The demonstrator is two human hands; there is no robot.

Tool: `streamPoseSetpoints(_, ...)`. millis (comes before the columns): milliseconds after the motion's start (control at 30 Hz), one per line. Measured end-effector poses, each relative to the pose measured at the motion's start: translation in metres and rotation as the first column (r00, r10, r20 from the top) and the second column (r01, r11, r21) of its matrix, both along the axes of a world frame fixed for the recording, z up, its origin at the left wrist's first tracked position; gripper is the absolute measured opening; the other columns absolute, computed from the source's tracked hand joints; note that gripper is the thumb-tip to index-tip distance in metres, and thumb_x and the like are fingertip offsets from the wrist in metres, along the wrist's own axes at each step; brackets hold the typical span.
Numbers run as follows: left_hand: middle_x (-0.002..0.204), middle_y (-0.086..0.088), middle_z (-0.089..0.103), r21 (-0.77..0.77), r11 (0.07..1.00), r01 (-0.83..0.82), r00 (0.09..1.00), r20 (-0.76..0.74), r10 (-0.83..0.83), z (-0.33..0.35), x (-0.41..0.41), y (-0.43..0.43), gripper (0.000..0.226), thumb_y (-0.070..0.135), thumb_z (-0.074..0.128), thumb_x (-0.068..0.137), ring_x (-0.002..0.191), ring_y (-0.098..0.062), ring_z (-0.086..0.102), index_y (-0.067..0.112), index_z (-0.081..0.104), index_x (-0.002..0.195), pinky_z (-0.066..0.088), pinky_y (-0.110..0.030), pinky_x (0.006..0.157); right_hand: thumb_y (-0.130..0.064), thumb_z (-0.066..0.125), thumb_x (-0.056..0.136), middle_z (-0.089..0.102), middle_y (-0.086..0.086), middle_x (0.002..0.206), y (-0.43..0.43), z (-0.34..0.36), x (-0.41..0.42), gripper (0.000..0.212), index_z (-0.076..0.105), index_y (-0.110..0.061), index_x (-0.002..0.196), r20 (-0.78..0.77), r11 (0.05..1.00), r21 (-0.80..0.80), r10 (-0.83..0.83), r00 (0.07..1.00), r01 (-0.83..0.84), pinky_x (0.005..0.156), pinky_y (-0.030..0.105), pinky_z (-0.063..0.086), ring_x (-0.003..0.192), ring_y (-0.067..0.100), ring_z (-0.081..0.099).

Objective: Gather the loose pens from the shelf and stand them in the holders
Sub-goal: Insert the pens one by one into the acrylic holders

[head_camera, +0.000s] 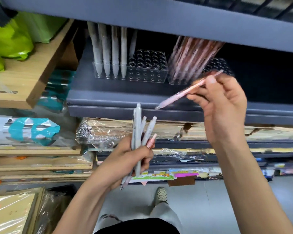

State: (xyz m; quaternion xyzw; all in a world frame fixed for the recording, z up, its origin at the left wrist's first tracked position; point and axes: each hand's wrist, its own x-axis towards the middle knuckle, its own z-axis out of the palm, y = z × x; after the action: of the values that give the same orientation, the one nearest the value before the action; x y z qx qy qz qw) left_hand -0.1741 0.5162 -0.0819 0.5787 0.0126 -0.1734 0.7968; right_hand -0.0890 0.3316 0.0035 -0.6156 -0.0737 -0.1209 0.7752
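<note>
I am pinching a pale pink plastic pen (181, 94) in my right hand (222, 105), near the clear acrylic holder of pink pens (176, 80) on the dark grey shelf (125, 97). My left hand (130, 159) is gripping a grey-and-pink pen bundle (139, 132). I am reckoning it best to swing the pen upright over a free hole.

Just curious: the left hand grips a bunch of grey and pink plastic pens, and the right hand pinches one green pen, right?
Not quite: the head view shows the right hand pinching one pale pink plastic pen, not green. The left hand grips the pen bunch.
</note>
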Motion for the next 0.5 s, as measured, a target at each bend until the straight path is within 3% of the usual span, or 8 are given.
streamPoseSetpoints(133, 0.057, -0.006, 0.05, 0.02, 1.0, 0.006, 1.0, -0.009, -0.006, 0.004, 0.01, -0.021, 0.021, 0.009, 0.063, 0.071, 0.044, -0.02, 0.041, 0.004, 0.05, 0.088, 0.033, -0.022, 0.041, -0.001, 0.052, 0.095, 0.064, 0.006, 0.084, -0.039, 0.01, 0.016, 0.008, 0.054, -0.009, 0.098, 0.068, 0.979, 0.067, -0.197, 0.978, 0.193, 0.079, 0.037, 0.055, 0.079, 0.024, 0.065)
streamPoseSetpoints(267, 0.059, -0.007, 0.051, 0.034, 0.999, 0.005, 1.0, 0.012, -0.006, 0.012, 0.019, -0.041, 0.016, 0.014, 0.068, 0.07, 0.044, -0.018, 0.045, 0.011, 0.053, 0.077, 0.034, -0.024, 0.041, 0.006, 0.049, 0.09, 0.062, 0.005, 0.087, -0.068, 0.017, 0.039, 0.015, 0.051, -0.005, 0.1, 0.118, 0.961, 0.073, -0.275, 0.954, 0.268, 0.082, 0.037, 0.055, 0.08, 0.024, 0.066)
streamPoseSetpoints(500, 0.057, -0.006, 0.051, 0.059, 0.995, -0.084, 0.996, 0.019, 0.083, 0.016, 0.024, -0.08, 0.033, 0.024, 0.071, 0.064, 0.043, -0.019, 0.045, 0.005, 0.047, 0.075, 0.034, -0.023, 0.039, 0.007, 0.047, 0.092, 0.067, -0.003, 0.08, -0.091, 0.01, 0.088, 0.014, 0.049, -0.004, 0.101, 0.25, 0.968, 0.103, -0.246, 0.937, 0.227, 0.084, 0.042, 0.055, 0.08, 0.023, 0.063)
